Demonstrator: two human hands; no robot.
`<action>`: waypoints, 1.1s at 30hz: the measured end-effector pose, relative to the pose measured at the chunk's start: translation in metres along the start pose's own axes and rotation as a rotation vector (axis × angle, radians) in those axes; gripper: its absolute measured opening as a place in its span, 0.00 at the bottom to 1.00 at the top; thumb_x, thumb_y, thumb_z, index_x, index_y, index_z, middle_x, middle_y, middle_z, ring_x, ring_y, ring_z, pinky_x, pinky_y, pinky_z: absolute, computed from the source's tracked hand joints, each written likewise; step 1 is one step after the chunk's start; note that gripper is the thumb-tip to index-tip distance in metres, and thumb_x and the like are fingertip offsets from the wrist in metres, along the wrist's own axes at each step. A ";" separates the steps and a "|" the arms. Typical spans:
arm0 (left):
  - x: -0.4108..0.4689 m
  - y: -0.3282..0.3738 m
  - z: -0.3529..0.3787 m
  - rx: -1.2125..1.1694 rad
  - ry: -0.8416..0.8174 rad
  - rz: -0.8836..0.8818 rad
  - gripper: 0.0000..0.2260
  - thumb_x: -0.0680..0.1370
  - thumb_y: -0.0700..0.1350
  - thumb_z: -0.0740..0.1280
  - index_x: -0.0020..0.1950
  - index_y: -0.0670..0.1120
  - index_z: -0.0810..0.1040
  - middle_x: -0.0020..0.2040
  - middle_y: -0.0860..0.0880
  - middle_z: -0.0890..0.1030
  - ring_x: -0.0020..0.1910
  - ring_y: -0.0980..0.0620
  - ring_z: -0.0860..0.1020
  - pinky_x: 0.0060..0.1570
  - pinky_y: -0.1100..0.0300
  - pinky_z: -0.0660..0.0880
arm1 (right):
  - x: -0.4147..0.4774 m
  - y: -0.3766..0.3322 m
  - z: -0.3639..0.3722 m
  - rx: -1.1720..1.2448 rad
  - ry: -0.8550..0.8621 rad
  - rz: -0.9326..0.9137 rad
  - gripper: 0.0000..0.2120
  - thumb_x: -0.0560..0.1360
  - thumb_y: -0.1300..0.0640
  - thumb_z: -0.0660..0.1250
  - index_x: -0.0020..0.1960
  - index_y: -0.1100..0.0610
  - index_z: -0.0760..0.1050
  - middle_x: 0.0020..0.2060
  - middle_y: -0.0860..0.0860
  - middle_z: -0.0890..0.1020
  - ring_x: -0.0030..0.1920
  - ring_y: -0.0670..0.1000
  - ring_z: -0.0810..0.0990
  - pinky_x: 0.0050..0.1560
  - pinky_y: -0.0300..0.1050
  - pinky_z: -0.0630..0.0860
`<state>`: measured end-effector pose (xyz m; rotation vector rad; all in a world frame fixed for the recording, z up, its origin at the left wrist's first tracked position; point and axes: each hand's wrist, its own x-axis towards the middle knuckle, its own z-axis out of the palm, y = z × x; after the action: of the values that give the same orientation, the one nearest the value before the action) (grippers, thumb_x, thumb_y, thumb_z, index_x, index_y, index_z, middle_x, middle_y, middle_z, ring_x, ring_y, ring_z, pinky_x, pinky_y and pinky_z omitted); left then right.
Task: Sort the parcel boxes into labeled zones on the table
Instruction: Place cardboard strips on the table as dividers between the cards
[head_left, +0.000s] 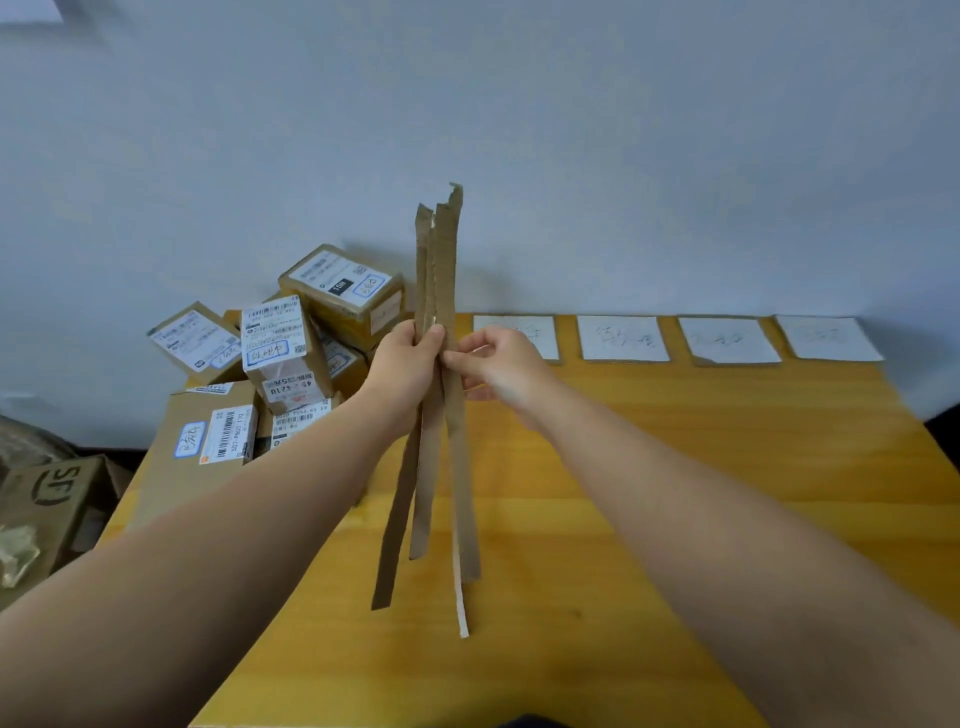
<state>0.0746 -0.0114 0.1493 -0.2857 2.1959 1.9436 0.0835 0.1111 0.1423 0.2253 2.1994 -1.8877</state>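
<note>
Over the wooden table (649, 467), my left hand (408, 358) grips a bundle of several long cardboard strips (439, 270), held upright. My right hand (493, 364) pinches one strip of that bundle just beside the left hand. A heap of several brown parcel boxes (275, 353) with white shipping labels sits at the table's back left corner. Along the back edge lie several white zone labels (623, 338) with faint handwriting, side by side to the right of the strips.
A pale wall rises right behind the table. On the floor to the left stands an open brown carton (47, 504) marked SF, with crumpled packing material beside it. The table's right edge drops off at the far right.
</note>
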 end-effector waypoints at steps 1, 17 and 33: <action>-0.004 0.003 0.007 -0.020 -0.020 -0.002 0.09 0.81 0.48 0.60 0.54 0.45 0.76 0.51 0.41 0.81 0.51 0.42 0.81 0.53 0.44 0.79 | -0.004 0.001 -0.006 0.000 0.015 -0.004 0.13 0.74 0.57 0.71 0.55 0.62 0.74 0.46 0.58 0.79 0.42 0.53 0.79 0.41 0.45 0.79; -0.033 -0.039 0.089 -0.109 0.055 -0.144 0.09 0.82 0.48 0.59 0.57 0.44 0.72 0.44 0.45 0.81 0.37 0.49 0.81 0.41 0.57 0.81 | -0.043 0.076 -0.133 0.059 0.200 0.193 0.06 0.78 0.61 0.66 0.53 0.60 0.72 0.37 0.52 0.81 0.32 0.48 0.81 0.30 0.40 0.79; 0.030 -0.089 0.061 0.102 -0.008 -0.253 0.07 0.82 0.48 0.59 0.54 0.46 0.73 0.45 0.45 0.81 0.37 0.50 0.80 0.39 0.60 0.79 | 0.029 0.179 -0.114 -0.173 0.338 0.469 0.08 0.75 0.57 0.69 0.40 0.56 0.73 0.38 0.54 0.79 0.38 0.53 0.76 0.46 0.52 0.78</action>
<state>0.0710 0.0378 0.0488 -0.5117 2.1267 1.6915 0.0941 0.2507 -0.0195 0.9935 2.2340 -1.4772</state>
